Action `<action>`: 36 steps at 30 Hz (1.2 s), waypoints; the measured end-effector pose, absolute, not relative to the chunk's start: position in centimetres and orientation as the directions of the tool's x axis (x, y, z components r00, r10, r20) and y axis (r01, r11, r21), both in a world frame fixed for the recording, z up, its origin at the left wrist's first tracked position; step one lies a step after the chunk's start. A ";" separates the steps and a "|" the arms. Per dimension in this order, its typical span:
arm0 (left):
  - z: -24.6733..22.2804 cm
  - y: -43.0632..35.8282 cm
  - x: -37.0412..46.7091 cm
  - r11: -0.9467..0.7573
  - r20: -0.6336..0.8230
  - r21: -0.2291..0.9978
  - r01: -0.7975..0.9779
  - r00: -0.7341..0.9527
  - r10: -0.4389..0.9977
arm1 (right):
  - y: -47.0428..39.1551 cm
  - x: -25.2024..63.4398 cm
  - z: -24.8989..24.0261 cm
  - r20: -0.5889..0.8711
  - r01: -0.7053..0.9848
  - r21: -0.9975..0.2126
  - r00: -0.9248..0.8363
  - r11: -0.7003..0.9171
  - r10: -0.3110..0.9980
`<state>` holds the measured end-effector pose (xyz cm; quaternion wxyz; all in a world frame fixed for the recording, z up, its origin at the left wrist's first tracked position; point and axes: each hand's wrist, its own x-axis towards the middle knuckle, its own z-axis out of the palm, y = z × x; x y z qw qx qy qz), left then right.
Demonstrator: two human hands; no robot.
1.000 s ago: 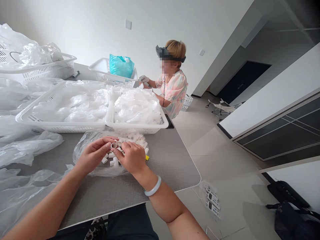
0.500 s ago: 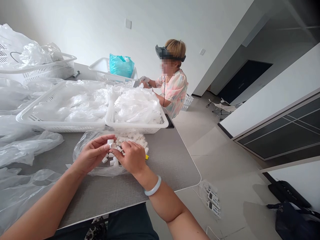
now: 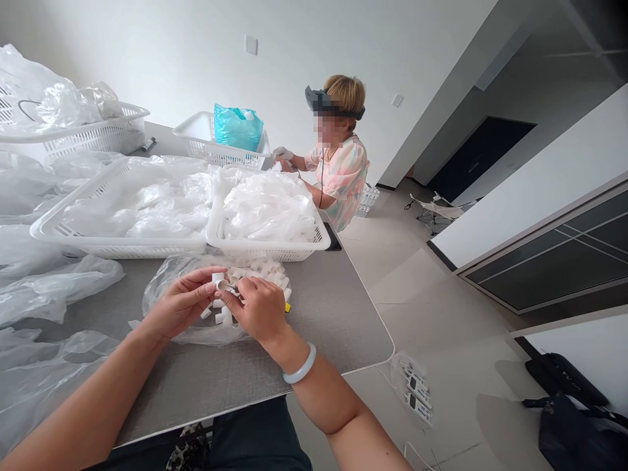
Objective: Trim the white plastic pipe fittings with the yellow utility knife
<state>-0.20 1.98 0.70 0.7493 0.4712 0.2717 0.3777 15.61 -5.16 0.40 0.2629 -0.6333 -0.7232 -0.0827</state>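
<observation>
In my left hand (image 3: 189, 297) is a small white plastic pipe fitting (image 3: 217, 278), pinched between thumb and fingers with its round opening facing right. My right hand (image 3: 260, 307) is closed around a thin metal-tipped tool (image 3: 230, 286), whose tip is at the fitting's opening. A yellow piece (image 3: 288, 307) shows behind that hand, apparently the tool's handle end. Beneath both hands, a clear plastic bag (image 3: 164, 278) lies spread on the grey table (image 3: 338, 314), with many similar white fittings (image 3: 277, 275) on it.
Two white baskets (image 3: 122, 247) full of clear plastic bags stand just beyond my hands. Farther back, another basket (image 3: 196, 134) holds a turquoise bag (image 3: 239, 127). Loose plastic bags (image 3: 59, 288) cover the left side. A co-worker (image 3: 341, 170) sits at the far table end. A dark phone-like object (image 3: 333, 239) lies near the edge.
The fitting has shifted very slightly to the right and turned a little, and more of the tool's metal tip shows at its opening. Both hands stay in nearly the same place.
</observation>
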 end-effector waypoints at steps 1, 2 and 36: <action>0.6 2.0 -0.2 0.267 -0.049 0.914 -0.307 0.567 0.822 | -5.2 15.6 0.4 0.483 0.960 -0.215 -0.055 0.180 0.874; 0.6 2.0 -0.3 0.264 -0.049 0.915 -0.304 0.567 0.822 | -5.2 15.6 0.5 0.481 0.960 -0.215 -0.057 0.180 0.875; 1.3 2.0 -0.5 0.119 0.025 0.953 -0.277 0.466 0.884 | -5.3 15.5 0.6 0.466 0.959 -0.223 -0.055 0.177 0.883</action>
